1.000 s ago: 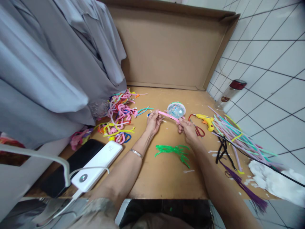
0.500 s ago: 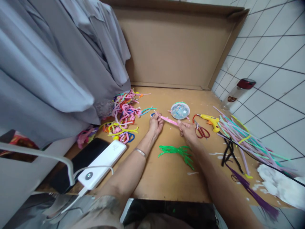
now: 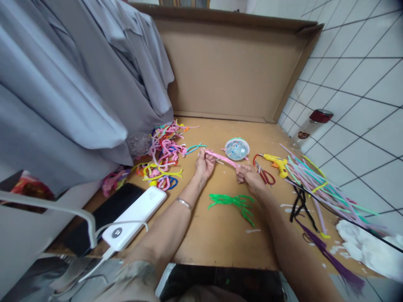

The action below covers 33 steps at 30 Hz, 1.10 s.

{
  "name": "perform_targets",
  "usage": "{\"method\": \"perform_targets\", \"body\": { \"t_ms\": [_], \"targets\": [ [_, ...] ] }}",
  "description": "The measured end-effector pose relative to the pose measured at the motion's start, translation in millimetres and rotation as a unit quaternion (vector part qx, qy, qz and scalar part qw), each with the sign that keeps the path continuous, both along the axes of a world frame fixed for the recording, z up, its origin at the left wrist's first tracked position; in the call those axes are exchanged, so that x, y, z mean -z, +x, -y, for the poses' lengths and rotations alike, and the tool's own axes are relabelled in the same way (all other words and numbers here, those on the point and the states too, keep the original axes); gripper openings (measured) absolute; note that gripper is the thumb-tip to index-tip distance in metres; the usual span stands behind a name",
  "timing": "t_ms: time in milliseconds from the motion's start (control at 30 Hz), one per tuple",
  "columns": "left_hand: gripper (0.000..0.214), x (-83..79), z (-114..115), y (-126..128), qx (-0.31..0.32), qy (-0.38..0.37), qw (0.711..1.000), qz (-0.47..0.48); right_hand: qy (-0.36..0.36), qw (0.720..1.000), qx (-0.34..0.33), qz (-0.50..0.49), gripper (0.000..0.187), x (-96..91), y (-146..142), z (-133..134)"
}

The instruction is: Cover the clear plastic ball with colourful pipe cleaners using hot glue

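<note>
A pink pipe cleaner (image 3: pixel 224 159) stretches between both my hands above the cardboard work surface (image 3: pixel 217 226). My left hand (image 3: pixel 204 164) pinches its left end, fingers closed. Its right end is pinched in my right hand (image 3: pixel 248 174). Just behind the pink piece sits a small round tub of beads (image 3: pixel 237 148). A bent green pipe cleaner shape (image 3: pixel 234 202) lies on the surface in front of my hands.
A tangle of coloured pipe cleaners (image 3: pixel 162 153) lies left; straight ones (image 3: pixel 317 186) lie right beside a yellow glue gun (image 3: pixel 275 162) and red scissors (image 3: pixel 263 174). A white power bank (image 3: pixel 134 218), phone, grey cloth (image 3: pixel 72 84), bottle (image 3: pixel 310 123) and cardboard back wall surround.
The view shifted slightly. Both hands kept hold of the pink pipe cleaner and moved little.
</note>
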<state>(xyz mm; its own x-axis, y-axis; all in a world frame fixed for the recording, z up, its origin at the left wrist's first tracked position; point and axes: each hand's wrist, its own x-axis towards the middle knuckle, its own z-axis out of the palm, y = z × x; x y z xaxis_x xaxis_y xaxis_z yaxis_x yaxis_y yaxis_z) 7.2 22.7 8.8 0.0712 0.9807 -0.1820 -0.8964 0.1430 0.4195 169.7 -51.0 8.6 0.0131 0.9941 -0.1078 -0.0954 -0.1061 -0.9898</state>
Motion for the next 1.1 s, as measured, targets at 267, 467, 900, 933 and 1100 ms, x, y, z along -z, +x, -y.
{"method": "perform_targets", "body": {
  "t_ms": [267, 467, 900, 933, 1100],
  "targets": [
    [0.021, -1.9, 5.9, 5.3, 0.066, 0.008, 0.998, -0.008, -0.02, 1.0, -0.011, -0.002, 0.042, -0.7, 7.3, -0.1],
    [0.027, 0.7, 6.3, 8.4, 0.067, 0.024, 0.997, -0.041, -0.037, 0.998, -0.049, 0.005, 0.041, -2.1, 5.4, 2.4],
    [0.039, 5.4, 9.2, 15.0, 0.043, 0.01, 0.998, -0.048, -0.056, 0.996, 0.054, 0.033, 0.033, 1.2, -0.8, -1.2],
    [0.036, 6.2, 8.5, 14.7, 0.035, 0.005, 0.998, -0.054, -0.055, 0.996, 0.059, 0.029, 0.036, 1.0, -0.7, -1.5],
    [0.021, 8.2, 1.8, 7.7, -0.01, -0.036, 0.998, -0.054, -0.058, 0.997, 0.038, -0.017, 0.06, -2.0, 1.8, -2.5]
  ]
}}
